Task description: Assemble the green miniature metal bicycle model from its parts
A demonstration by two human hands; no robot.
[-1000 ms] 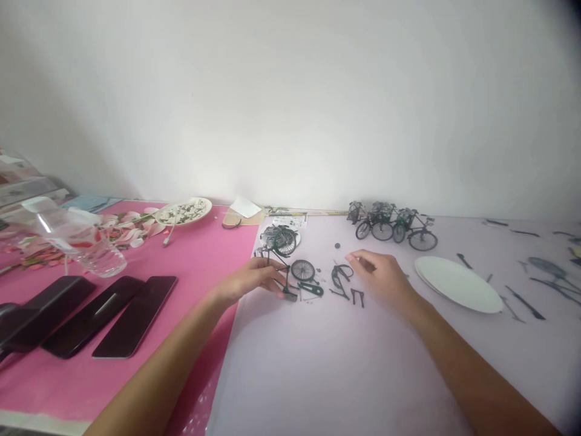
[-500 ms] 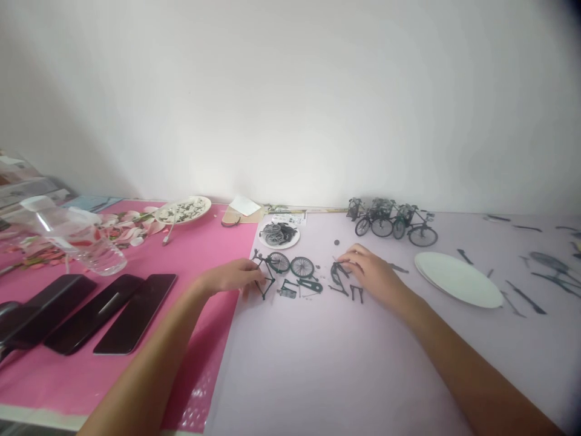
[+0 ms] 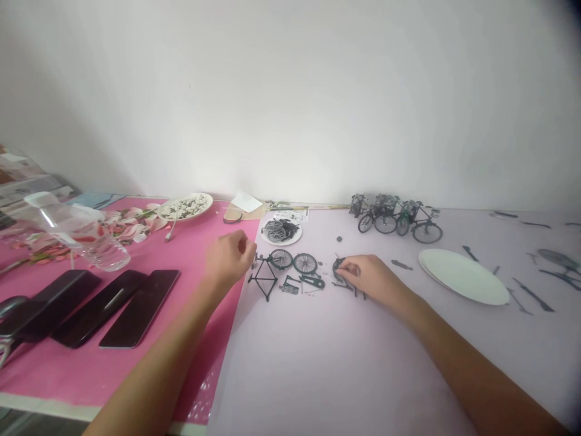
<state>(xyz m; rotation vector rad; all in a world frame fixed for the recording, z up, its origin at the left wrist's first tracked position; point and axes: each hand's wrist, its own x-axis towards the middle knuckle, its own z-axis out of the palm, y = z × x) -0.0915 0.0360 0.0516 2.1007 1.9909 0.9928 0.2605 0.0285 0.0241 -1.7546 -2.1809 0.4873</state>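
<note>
While wheels lie between them, left fingers curl closed and right fingers pinch a dark part.

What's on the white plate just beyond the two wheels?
A heap of dark parts, with a spoked wheel visible, sits on the plate. Whatever lies beneath the heap is covered.

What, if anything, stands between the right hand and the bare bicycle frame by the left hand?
A dark elongated part lies between the right hand and the frame, with a spoked wheel just behind it.
</note>
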